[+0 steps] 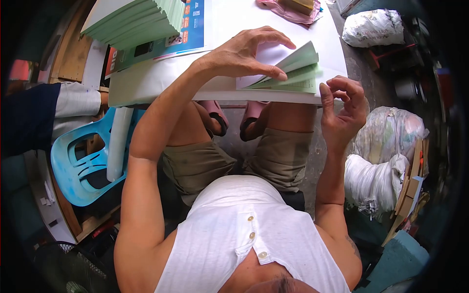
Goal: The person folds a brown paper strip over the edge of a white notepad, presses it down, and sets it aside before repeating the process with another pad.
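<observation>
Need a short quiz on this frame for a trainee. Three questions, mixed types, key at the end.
1. Multiple choice: where is the big stack of green sheets?
A) On the floor
B) Toward the left of the white table
C) On the blue chair

2. True or false: on the left hand, the thumb and fingers are spread apart.

3. Short answer: which hand is beside the right edge of the loose green sheets?

Key:
1. B
2. True
3. The right hand
</observation>
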Action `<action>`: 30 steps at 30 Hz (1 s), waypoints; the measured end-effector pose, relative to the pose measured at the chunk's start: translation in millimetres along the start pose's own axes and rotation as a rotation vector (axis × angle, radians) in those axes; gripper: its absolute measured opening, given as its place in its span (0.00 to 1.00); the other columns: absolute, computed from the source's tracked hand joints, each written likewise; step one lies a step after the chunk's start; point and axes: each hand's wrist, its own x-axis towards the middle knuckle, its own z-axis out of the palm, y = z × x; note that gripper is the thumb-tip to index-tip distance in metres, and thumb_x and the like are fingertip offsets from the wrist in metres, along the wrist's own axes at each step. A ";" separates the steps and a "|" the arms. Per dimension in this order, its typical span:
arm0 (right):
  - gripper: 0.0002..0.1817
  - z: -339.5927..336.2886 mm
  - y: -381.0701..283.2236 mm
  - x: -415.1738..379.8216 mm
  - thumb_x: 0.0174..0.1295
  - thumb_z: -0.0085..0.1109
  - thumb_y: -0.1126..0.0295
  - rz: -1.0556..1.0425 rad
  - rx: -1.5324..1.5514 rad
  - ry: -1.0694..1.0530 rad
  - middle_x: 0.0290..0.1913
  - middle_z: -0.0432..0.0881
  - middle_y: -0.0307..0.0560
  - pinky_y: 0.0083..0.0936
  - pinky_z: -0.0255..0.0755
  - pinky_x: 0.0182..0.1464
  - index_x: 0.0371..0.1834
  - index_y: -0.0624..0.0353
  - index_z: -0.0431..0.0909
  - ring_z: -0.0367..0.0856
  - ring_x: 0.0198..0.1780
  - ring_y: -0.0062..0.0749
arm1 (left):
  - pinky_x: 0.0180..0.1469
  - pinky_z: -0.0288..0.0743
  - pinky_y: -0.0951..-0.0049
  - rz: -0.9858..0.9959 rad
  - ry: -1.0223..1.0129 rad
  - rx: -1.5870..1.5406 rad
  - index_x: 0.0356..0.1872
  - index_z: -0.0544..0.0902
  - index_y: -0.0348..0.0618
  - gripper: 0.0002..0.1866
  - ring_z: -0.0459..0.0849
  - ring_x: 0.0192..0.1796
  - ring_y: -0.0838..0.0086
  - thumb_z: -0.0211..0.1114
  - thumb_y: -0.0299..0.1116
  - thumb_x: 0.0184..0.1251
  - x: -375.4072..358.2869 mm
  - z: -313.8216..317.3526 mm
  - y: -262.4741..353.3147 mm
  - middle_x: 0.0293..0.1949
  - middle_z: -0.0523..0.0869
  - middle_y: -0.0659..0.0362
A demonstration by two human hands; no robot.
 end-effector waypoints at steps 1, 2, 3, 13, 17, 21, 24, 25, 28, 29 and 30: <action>0.14 1.9 -1.0 -1.9 0.58 0.76 0.80 -0.040 -0.019 -0.016 0.42 0.86 0.44 0.21 0.78 0.36 0.44 0.61 0.82 0.84 0.38 0.24 | 0.76 0.67 0.58 -0.009 0.003 -0.007 0.63 0.83 0.44 0.35 0.77 0.70 0.61 0.81 0.50 0.57 -0.5 0.9 -1.5 0.64 0.81 0.51; 0.15 4.0 -1.8 -3.8 0.57 0.77 0.80 -0.082 -0.044 -0.055 0.42 0.86 0.45 0.22 0.78 0.36 0.44 0.61 0.82 0.84 0.38 0.25 | 0.76 0.67 0.58 -0.019 0.006 -0.014 0.63 0.83 0.43 0.35 0.77 0.70 0.60 0.81 0.50 0.57 -1.0 1.9 -3.9 0.64 0.81 0.51; 0.16 6.4 -2.4 -5.4 0.56 0.77 0.80 -0.124 -0.068 -0.094 0.42 0.86 0.46 0.22 0.79 0.35 0.45 0.61 0.82 0.84 0.37 0.27 | 0.76 0.67 0.57 -0.029 0.009 -0.021 0.63 0.83 0.43 0.35 0.77 0.70 0.60 0.81 0.50 0.58 -1.3 2.6 -6.2 0.64 0.81 0.51; 0.17 11.5 -9.1 4.8 0.48 0.73 0.81 -0.459 -0.214 -0.256 0.39 0.85 0.48 0.32 0.78 0.38 0.43 0.60 0.84 0.84 0.38 0.41 | 0.80 0.57 0.42 0.145 -0.007 0.351 0.68 0.79 0.57 0.42 0.68 0.75 0.51 0.81 0.46 0.46 -7.2 25.8 11.2 0.73 0.72 0.50; 0.16 8.7 -6.9 3.1 0.50 0.73 0.82 -0.430 -0.224 -0.205 0.39 0.86 0.49 0.32 0.78 0.39 0.43 0.60 0.84 0.84 0.38 0.42 | 0.79 0.61 0.46 0.122 -0.003 0.150 0.68 0.79 0.55 0.40 0.71 0.74 0.54 0.81 0.47 0.50 -3.7 19.5 0.4 0.70 0.75 0.50; 0.16 9.4 -2.1 -2.0 0.51 0.74 0.82 -0.397 -0.244 -0.230 0.40 0.86 0.49 0.34 0.78 0.40 0.44 0.61 0.84 0.84 0.38 0.42 | 0.77 0.65 0.52 0.109 0.006 0.065 0.68 0.79 0.51 0.39 0.74 0.72 0.56 0.81 0.50 0.53 -0.9 13.9 -7.7 0.68 0.78 0.50; 0.17 10.0 -2.3 -1.8 0.51 0.74 0.82 -0.382 -0.241 -0.230 0.40 0.85 0.50 0.34 0.78 0.40 0.45 0.61 0.83 0.84 0.39 0.43 | 0.75 0.67 0.54 0.113 -0.002 0.049 0.68 0.79 0.49 0.40 0.75 0.71 0.57 0.81 0.50 0.53 -0.2 10.7 -6.1 0.67 0.79 0.50; 0.18 11.1 -3.0 -1.6 0.51 0.74 0.82 -0.381 -0.239 -0.244 0.40 0.85 0.50 0.34 0.78 0.40 0.46 0.61 0.83 0.84 0.39 0.43 | 0.76 0.67 0.54 0.111 -0.001 0.047 0.67 0.79 0.49 0.40 0.75 0.71 0.57 0.82 0.50 0.53 -0.6 11.0 -6.5 0.66 0.79 0.50; 0.18 17.3 -5.6 -2.1 0.50 0.74 0.82 -0.381 -0.229 -0.282 0.40 0.85 0.49 0.33 0.78 0.41 0.46 0.61 0.84 0.84 0.39 0.42 | 0.75 0.67 0.54 0.114 -0.002 0.046 0.67 0.79 0.49 0.41 0.75 0.70 0.56 0.82 0.50 0.51 -0.8 10.3 -6.9 0.66 0.79 0.50; 0.19 19.0 -5.2 -2.6 0.50 0.74 0.81 -0.385 -0.219 -0.292 0.40 0.85 0.49 0.33 0.78 0.41 0.46 0.61 0.84 0.84 0.40 0.42 | 0.75 0.67 0.53 0.116 -0.004 0.047 0.68 0.79 0.49 0.41 0.75 0.70 0.56 0.82 0.50 0.50 0.0 10.0 -6.0 0.66 0.79 0.50; 0.19 21.0 -5.1 -3.4 0.50 0.74 0.81 -0.388 -0.210 -0.303 0.41 0.85 0.49 0.33 0.78 0.41 0.47 0.61 0.84 0.84 0.40 0.42 | 0.75 0.67 0.53 0.110 -0.009 0.047 0.68 0.79 0.49 0.41 0.75 0.70 0.56 0.83 0.50 0.50 -0.1 9.2 -5.5 0.66 0.79 0.50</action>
